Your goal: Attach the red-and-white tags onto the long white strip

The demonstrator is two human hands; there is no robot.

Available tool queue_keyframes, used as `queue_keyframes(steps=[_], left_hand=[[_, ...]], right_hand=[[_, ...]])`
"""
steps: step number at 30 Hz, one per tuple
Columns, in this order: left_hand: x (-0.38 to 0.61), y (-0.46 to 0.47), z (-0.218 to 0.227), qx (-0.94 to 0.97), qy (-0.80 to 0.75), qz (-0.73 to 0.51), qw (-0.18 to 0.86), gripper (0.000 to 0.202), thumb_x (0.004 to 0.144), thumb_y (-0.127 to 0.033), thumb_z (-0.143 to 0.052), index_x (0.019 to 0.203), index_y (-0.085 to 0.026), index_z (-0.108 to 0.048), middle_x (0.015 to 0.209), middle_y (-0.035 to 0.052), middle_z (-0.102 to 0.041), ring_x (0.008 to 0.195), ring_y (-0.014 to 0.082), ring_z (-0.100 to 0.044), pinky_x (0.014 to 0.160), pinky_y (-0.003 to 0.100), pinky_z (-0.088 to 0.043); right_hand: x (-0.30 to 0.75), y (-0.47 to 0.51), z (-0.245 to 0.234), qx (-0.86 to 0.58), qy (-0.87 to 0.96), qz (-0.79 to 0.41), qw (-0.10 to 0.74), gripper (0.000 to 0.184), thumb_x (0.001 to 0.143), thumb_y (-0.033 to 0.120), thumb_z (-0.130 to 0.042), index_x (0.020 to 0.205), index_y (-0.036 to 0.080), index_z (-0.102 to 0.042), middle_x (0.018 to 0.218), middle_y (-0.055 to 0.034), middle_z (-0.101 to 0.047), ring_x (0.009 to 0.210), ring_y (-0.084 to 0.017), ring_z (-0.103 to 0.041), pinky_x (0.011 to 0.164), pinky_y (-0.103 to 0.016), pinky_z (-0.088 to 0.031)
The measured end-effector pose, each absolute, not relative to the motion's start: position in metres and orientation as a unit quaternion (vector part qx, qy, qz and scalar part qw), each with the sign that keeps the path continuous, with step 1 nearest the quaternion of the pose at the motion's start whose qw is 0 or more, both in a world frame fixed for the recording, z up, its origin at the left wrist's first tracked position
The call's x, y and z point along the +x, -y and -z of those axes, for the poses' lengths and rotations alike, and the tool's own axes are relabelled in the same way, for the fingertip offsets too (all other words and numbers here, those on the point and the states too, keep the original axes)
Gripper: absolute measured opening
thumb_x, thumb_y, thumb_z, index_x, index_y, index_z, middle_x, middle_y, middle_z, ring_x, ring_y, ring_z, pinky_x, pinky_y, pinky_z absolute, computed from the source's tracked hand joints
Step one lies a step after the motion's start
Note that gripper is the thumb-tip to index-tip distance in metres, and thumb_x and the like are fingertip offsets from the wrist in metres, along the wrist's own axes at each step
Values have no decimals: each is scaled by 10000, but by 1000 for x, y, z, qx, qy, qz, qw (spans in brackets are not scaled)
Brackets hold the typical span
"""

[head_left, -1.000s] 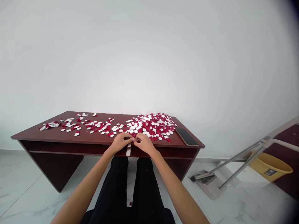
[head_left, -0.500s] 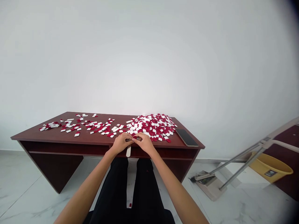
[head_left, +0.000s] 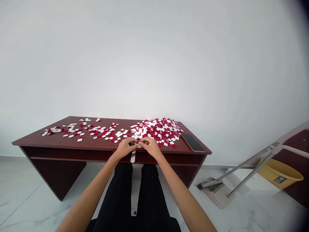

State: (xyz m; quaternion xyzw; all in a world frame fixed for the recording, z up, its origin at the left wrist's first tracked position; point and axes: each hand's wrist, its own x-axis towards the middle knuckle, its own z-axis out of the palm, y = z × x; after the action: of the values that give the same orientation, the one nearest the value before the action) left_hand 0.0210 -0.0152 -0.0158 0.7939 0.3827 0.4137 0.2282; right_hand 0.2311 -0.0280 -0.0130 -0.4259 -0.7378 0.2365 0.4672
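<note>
At the front edge of the desk, my left hand [head_left: 126, 147] and my right hand [head_left: 150, 147] meet fingertip to fingertip, both closed in a pinch. A small red-and-white piece [head_left: 139, 146] shows between the fingertips, partly hidden by them. Below my left fingers a pale flat strip with a rounded end [head_left: 133, 157] hangs over the desk edge; I cannot tell what holds its upper end. Just beyond my right hand rises a heap of small red-and-white pieces [head_left: 159, 129], each with a rounded red end and a white end.
More such pieces [head_left: 102, 131] lie scattered over the left of the dark red desk [head_left: 60, 143]. A phone [head_left: 193, 142] rests at its right edge. On the floor to the right are a long-handled dustpan [head_left: 220, 195], a brush [head_left: 209, 183] and a yellow bin [head_left: 282, 174].
My fingertips have shifted slightly against each other, and more white of the small piece shows between them. The desk and heap look the same.
</note>
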Motion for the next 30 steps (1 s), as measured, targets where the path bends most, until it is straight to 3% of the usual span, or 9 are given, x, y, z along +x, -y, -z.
queue_keyframes(steps=[4, 13, 19, 22, 30], left_hand=[[22, 13, 16, 774, -360, -447, 268, 280, 901, -477, -673, 966, -220, -760, 975, 61, -766, 892, 229, -694, 762, 299, -527], [23, 12, 23, 783, -400, -432, 200, 219, 901, -417, -663, 858, -224, -757, 919, 35, -762, 850, 205, -687, 767, 291, -507], [18, 13, 20, 790, -396, -418, 208, 206, 852, -417, -709, 832, -219, -761, 885, 38, -761, 829, 213, -686, 762, 299, -507], [16, 14, 17, 798, -387, -410, 216, 214, 856, -415, -698, 819, -213, -758, 863, 35, -758, 808, 211, -683, 746, 297, -499], [20, 16, 14, 780, -391, -427, 236, 251, 872, -439, -672, 871, -203, -758, 913, 49, -768, 848, 223, -688, 763, 300, -508]], right_hand=[[234, 26, 13, -409, 744, -270, 454, 271, 937, 472, -648, 925, 218, -740, 800, -23, -711, 618, -169, -620, 617, -288, -479], [240, 27, 13, -408, 769, -249, 424, 334, 986, 502, -571, 919, 224, -745, 775, -24, -682, 600, -178, -626, 637, -309, -498], [240, 27, 15, -405, 781, -208, 428, 240, 925, 446, -669, 913, 223, -758, 893, -48, -729, 712, -192, -635, 662, -307, -485], [241, 29, 13, -405, 764, -237, 443, 245, 932, 445, -655, 960, 224, -755, 927, -45, -735, 668, -173, -624, 637, -298, -481], [236, 31, 13, -419, 745, -244, 458, 217, 903, 420, -654, 909, 212, -717, 836, -36, -715, 674, -177, -608, 597, -276, -457]])
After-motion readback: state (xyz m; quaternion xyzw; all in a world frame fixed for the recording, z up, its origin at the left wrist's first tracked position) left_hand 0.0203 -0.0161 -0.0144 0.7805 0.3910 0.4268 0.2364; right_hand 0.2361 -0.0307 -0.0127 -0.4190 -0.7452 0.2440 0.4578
